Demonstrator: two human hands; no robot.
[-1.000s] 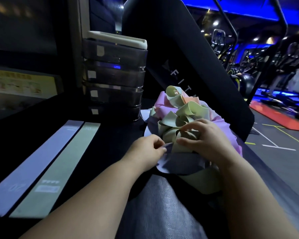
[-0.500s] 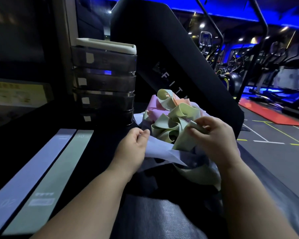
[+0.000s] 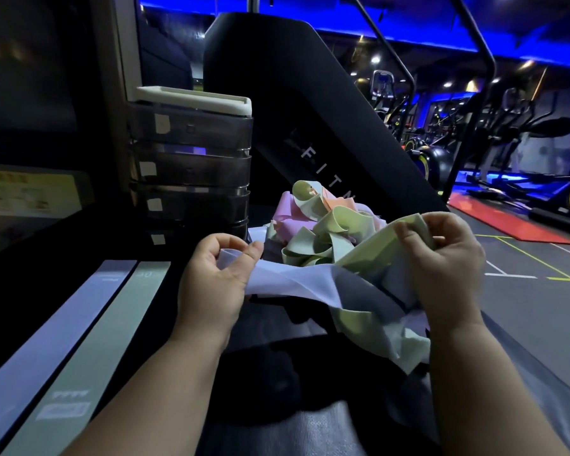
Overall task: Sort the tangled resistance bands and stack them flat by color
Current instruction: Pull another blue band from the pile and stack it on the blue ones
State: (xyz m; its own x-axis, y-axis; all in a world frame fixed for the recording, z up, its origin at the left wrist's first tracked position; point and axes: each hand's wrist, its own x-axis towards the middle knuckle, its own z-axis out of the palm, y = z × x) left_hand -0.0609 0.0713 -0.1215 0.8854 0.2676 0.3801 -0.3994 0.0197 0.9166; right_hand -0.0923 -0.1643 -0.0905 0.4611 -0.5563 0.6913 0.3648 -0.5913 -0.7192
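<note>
Pinching a lilac band (image 3: 290,282) in the left hand (image 3: 215,279) and a green band (image 3: 372,248) in the right hand (image 3: 448,258), the person could knot the pile (image 3: 316,225) tighter by pulling hard.

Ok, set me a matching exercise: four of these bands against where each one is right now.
Bands:
1. lavender band
2. light green band
3. pink band
4. flat green band

Places:
A. lying flat on the dark surface
B. pinched by the right hand
C. in the tangled pile
D. gripped by the left hand

Pairs: 1-D, 2-B, 3-C, 4-A
</note>
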